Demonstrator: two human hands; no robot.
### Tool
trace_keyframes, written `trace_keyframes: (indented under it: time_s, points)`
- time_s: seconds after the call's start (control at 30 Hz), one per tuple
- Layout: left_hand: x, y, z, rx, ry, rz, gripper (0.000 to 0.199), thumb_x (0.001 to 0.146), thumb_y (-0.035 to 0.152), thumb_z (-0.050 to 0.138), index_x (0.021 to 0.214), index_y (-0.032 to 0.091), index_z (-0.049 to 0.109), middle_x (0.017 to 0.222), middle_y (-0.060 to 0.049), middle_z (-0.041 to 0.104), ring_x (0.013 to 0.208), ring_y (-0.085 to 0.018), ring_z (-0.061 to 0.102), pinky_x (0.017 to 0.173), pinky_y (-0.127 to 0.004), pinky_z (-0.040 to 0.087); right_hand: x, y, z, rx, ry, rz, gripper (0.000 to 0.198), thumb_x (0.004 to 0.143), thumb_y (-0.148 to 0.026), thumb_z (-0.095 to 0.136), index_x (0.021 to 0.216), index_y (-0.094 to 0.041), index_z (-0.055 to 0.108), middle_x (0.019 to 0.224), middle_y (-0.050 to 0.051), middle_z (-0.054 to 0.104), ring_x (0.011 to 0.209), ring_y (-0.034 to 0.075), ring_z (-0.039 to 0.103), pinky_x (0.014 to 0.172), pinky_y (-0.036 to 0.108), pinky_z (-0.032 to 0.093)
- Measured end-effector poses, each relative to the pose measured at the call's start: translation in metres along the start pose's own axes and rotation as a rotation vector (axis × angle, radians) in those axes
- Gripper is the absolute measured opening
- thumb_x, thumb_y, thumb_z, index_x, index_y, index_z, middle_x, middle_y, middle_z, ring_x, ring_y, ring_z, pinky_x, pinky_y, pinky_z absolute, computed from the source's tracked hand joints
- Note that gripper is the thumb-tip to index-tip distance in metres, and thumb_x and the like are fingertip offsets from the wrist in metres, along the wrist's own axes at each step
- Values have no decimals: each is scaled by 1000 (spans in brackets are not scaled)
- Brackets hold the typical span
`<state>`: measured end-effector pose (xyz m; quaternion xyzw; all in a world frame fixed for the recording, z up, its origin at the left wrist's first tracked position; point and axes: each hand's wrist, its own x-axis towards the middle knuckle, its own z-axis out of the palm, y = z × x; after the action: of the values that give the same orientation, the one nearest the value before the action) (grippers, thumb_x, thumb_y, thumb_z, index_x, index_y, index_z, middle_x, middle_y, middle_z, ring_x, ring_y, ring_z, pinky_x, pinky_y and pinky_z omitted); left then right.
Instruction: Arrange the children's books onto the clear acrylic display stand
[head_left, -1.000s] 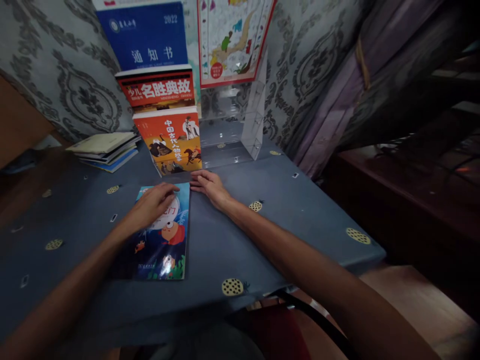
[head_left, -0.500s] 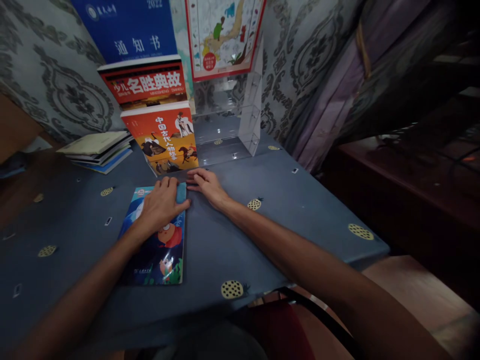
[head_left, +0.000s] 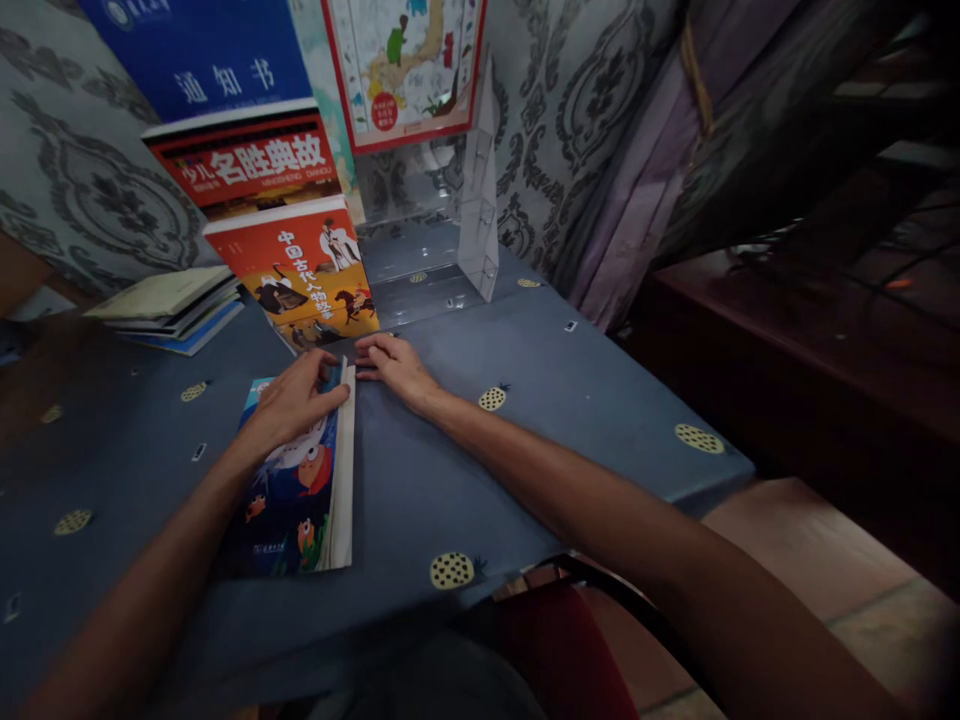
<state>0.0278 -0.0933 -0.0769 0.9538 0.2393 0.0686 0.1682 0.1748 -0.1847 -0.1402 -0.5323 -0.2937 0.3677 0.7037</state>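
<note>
A dark blue picture book (head_left: 289,520) with cartoon figures on its cover lies on the table, its right edge partly lifted so that pale pages show. My left hand (head_left: 296,400) is on its upper part, thumb and fingers closed at the raised right edge; the fingertips are partly hidden. Beside the book's upper right corner rests my right hand (head_left: 396,370), fingers stretched out and holding nothing. Just beyond both hands an orange book (head_left: 300,275) stands upright in a clear display rack (head_left: 478,220).
Above the orange book stand a red book (head_left: 255,165), a blue one (head_left: 217,50) and a red-bordered picture book (head_left: 412,70). A pile of thin books (head_left: 169,305) lies at the left. The blue tablecloth (head_left: 525,480) ends at a corner on the right.
The book's right edge has come up off the table with my left hand, baring its pages. My right hand stays close beside it. The whole view has shifted slightly.
</note>
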Motion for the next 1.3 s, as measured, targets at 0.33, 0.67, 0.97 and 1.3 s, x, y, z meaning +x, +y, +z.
trace_keyframes:
  time_s: [0.33,0.67,0.97,1.3]
  points:
    - [-17,26,16,334,84,12,47,91,53,51,120,17,58,118,-15,57,113,-36,55,93,-48,47,0,1,-1,-118,-21,-63,20,94,-11,47,92,-20,64,96,3,64,93,17,70,81,36,65]
    - [-17,-74,-21,155,119,-36,47,93,49,41,115,16,66,108,-12,65,101,-29,60,94,-42,45,-8,4,-3,-336,-39,-168,19,90,-16,53,102,-19,67,102,5,69,94,19,71,85,40,63]
    - [-24,-102,-26,148,86,-186,42,85,54,54,100,19,72,97,-8,71,90,-25,64,77,-33,46,-15,4,-1,-371,-178,-312,22,88,-29,55,105,-21,66,106,8,72,103,24,69,91,45,59]
    - [-24,-110,-25,91,60,-272,41,83,55,56,90,18,72,92,-9,75,89,-27,66,74,-32,46,-53,-16,29,-1168,-380,-631,36,99,-26,46,129,-14,62,146,18,54,142,30,43,117,55,34]
